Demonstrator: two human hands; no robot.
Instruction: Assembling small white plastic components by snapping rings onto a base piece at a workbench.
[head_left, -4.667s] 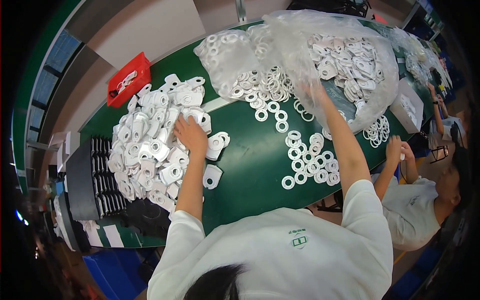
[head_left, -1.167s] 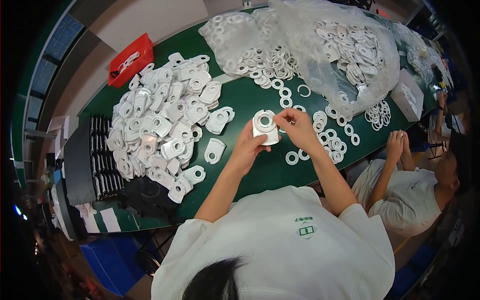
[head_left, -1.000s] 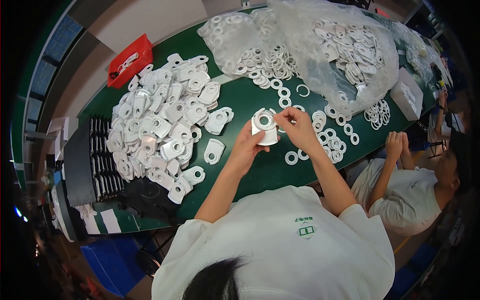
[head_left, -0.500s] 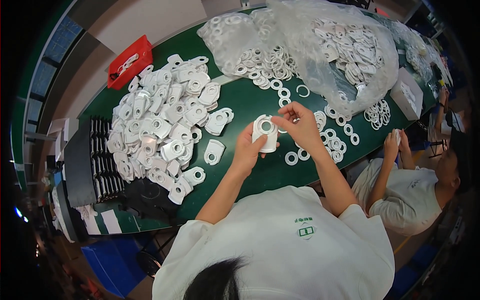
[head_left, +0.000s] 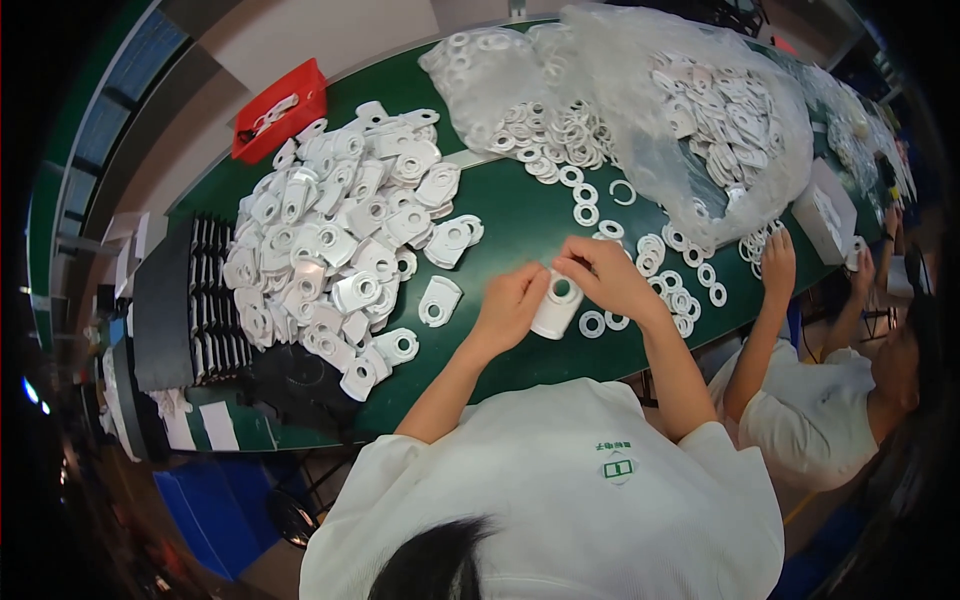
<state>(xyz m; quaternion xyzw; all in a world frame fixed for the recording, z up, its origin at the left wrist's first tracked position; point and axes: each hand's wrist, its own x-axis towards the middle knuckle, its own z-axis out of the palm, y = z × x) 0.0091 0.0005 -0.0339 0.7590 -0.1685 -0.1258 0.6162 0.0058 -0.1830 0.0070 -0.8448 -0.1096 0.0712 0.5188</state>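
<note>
In the head view, the left hand [head_left: 512,303] and the right hand [head_left: 608,278] meet over the green table [head_left: 520,220], both closed with fingertips drawn together, gripping a white plate [head_left: 553,318] by its upper end; its round hole shows between them, and its square end points toward the person. The large clear plastic bag [head_left: 625,60] beyond the right hand gapes open over a heap of white parts [head_left: 722,115]. To its left, a smaller clear bag [head_left: 450,75] holds white rings, with more rings [head_left: 560,130] heaped at its mouth. The red bin [head_left: 265,150] at the far left holds a white piece and something dark, too small to tell. A white box [head_left: 835,235] on the right has white pieces inside; near it, a co-worker's hand [head_left: 778,262] is at a pile of thin rings [head_left: 752,250]. A black slotted rack [head_left: 212,300] stands left of a large mound of white plates [head_left: 330,240]; what its slots hold is unclear. Loose rings [head_left: 680,300] lie beside the right forearm.
</note>
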